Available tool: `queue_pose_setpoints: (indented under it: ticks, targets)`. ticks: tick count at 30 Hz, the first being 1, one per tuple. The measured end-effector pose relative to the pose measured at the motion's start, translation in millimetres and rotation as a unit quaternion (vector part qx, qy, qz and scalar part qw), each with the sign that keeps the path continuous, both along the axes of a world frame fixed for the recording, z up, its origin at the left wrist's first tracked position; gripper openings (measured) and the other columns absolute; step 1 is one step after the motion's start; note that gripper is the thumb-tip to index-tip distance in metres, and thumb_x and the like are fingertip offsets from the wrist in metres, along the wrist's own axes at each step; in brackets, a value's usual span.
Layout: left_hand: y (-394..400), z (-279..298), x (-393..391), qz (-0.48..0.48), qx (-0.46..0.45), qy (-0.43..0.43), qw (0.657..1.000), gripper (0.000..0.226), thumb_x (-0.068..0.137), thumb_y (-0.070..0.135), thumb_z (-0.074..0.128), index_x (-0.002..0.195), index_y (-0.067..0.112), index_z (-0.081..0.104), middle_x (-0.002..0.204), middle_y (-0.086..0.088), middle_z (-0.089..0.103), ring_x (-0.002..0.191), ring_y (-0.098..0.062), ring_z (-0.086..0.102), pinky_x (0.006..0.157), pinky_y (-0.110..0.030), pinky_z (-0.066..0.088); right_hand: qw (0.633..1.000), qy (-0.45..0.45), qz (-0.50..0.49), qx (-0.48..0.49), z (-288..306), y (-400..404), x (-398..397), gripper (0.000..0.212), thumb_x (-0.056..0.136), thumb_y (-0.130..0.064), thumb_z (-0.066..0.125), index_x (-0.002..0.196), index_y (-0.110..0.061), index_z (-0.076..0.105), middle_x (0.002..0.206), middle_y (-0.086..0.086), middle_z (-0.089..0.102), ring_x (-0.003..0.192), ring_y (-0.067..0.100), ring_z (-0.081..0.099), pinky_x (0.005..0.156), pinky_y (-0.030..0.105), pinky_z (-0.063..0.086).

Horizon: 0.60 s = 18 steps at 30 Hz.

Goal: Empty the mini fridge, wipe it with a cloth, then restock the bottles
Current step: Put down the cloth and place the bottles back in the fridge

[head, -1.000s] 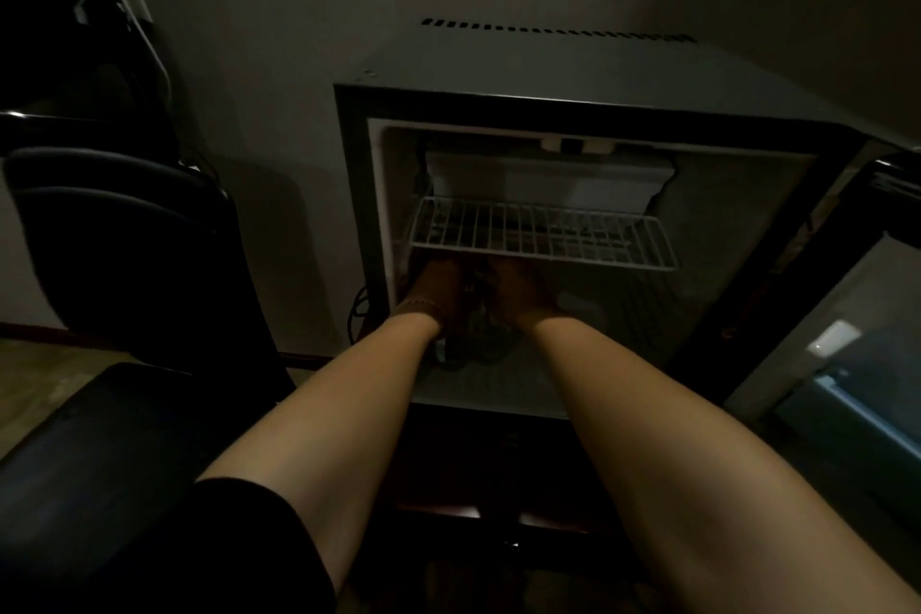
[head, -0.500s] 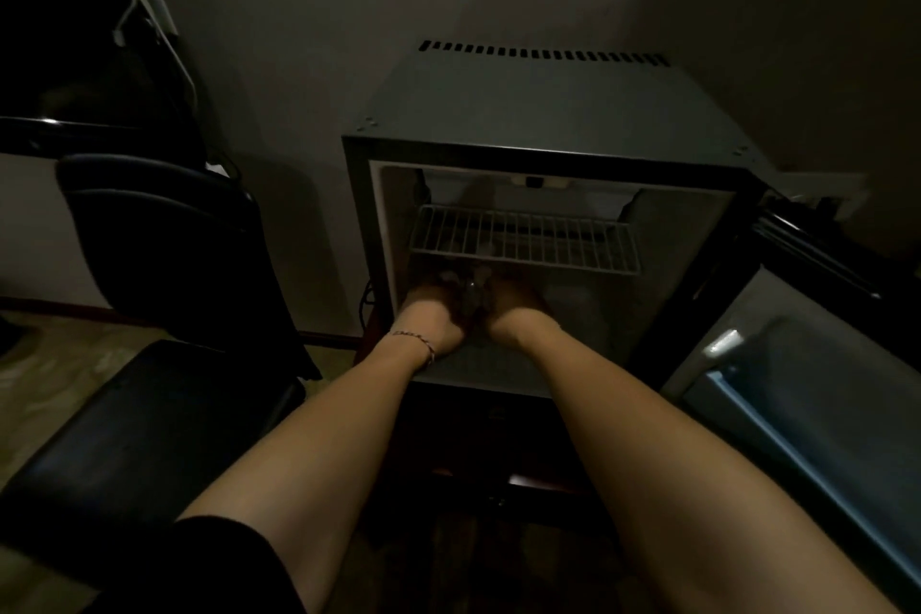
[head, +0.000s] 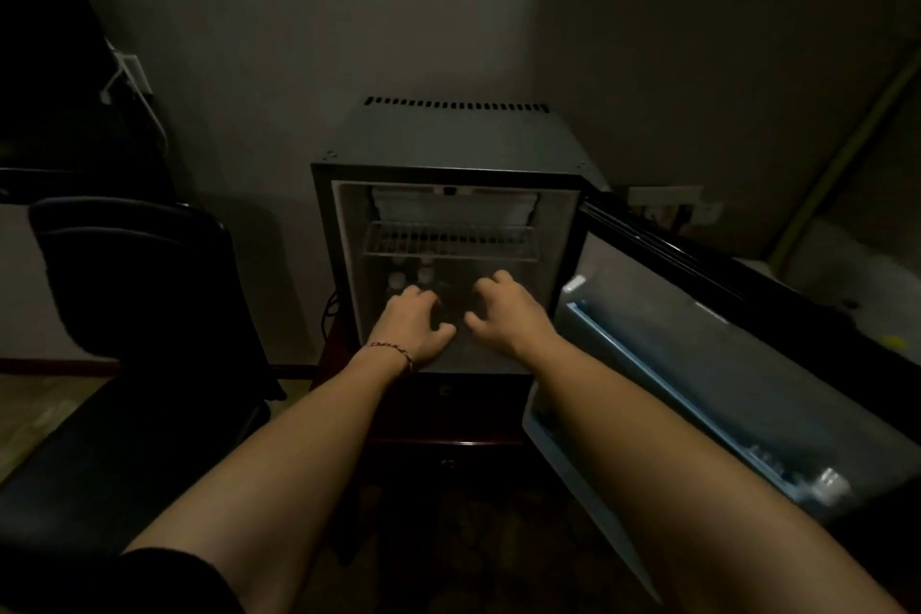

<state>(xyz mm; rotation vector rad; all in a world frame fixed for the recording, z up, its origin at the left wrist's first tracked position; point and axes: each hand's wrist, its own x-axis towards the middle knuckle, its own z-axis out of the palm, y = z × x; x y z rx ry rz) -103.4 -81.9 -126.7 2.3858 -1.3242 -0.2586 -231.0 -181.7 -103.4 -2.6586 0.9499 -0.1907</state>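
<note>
At the fridge mouth, your left hand (head: 416, 327) and right hand (head: 506, 312) hover side by side, fingers loosely curled and holding nothing. The door (head: 697, 364) stands swung open on your right, a black chair (head: 134, 284) crowding your left. Deeper in the mini fridge (head: 448, 155), pale-capped bottles (head: 411, 278) stand at the left under the wire shelf (head: 451, 239).

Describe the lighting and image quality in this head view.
Head view: very dim, with the chair nearly black; inside the mini fridge the bottles are faint pale blobs; wide-angle distortion bows the fridge door and stretches the forearms; both the left hand and right hand look soft.
</note>
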Motion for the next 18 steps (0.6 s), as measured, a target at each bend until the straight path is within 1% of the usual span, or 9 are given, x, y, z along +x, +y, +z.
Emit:
queue_pose_setpoints:
  ticks: [2, 6, 9, 13, 16, 18]
  targets:
    - [18, 7, -27, -0.004, -0.012, -0.009, 1.0, 0.041, 0.085, 0.044, 0.063, 0.116, 0.018, 0.06, 0.117, -0.004, 0.053, 0.109, -0.022, 0.052, 0.096, -0.037, 0.047, 0.999, -0.012, -0.019, -0.042, 16, 20, -33, 0.038, 0.092, -0.041, 0.06, 0.121, -0.016, 0.056, 0.123, 0.007, 0.046, 0.115, 0.027, 0.05, 0.091, 0.046, 0.051]
    - [56, 16, -82, -0.039, -0.002, -0.009, 0.999, 0.047, 0.084, 0.047, 0.064, 0.12, 0.018, 0.058, 0.12, -0.004, 0.052, 0.113, -0.022, 0.051, 0.098, -0.038, 0.046, 0.993, 0.004, -0.028, -0.111, 47, 59, -101, 0.039, 0.094, -0.042, 0.058, 0.121, -0.014, 0.055, 0.125, 0.009, 0.047, 0.12, 0.029, 0.044, 0.093, 0.043, 0.047]
    - [75, 24, -122, -0.058, -0.012, -0.009, 0.998, 0.046, 0.083, 0.048, 0.064, 0.119, 0.019, 0.059, 0.121, -0.003, 0.053, 0.113, -0.021, 0.052, 0.098, -0.038, 0.047, 0.983, -0.002, -0.041, -0.177, 67, 76, -149, 0.043, 0.092, -0.045, 0.058, 0.122, -0.014, 0.057, 0.128, 0.009, 0.048, 0.121, 0.03, 0.041, 0.095, 0.042, 0.044]
    - [88, 41, -166, -0.093, -0.036, -0.012, 0.995, 0.045, 0.083, 0.048, 0.063, 0.117, 0.019, 0.06, 0.118, -0.003, 0.053, 0.111, -0.022, 0.051, 0.096, -0.039, 0.048, 0.963, 0.001, -0.088, -0.256, 88, 83, -207, 0.046, 0.09, -0.048, 0.058, 0.124, -0.017, 0.057, 0.139, 0.009, 0.042, 0.13, 0.03, 0.033, 0.101, 0.042, 0.033]
    - [89, 53, -191, -0.097, -0.047, -0.021, 0.994, 0.048, 0.083, 0.05, 0.063, 0.118, 0.018, 0.059, 0.118, -0.003, 0.053, 0.111, -0.022, 0.051, 0.097, -0.038, 0.047, 0.949, -0.003, -0.142, -0.281, 96, 75, -244, 0.056, 0.087, -0.054, 0.057, 0.13, -0.018, 0.053, 0.147, 0.01, 0.038, 0.135, 0.033, 0.03, 0.104, 0.045, 0.032]
    - [91, 56, -206, -0.089, -0.052, -0.02, 0.995, 0.048, 0.083, 0.05, 0.063, 0.118, 0.017, 0.059, 0.117, -0.005, 0.053, 0.11, -0.023, 0.052, 0.097, -0.038, 0.047, 0.948, 0.0, -0.174, -0.268, 101, 71, -265, 0.06, 0.086, -0.058, 0.055, 0.132, -0.02, 0.049, 0.148, 0.01, 0.037, 0.135, 0.034, 0.031, 0.105, 0.047, 0.033]
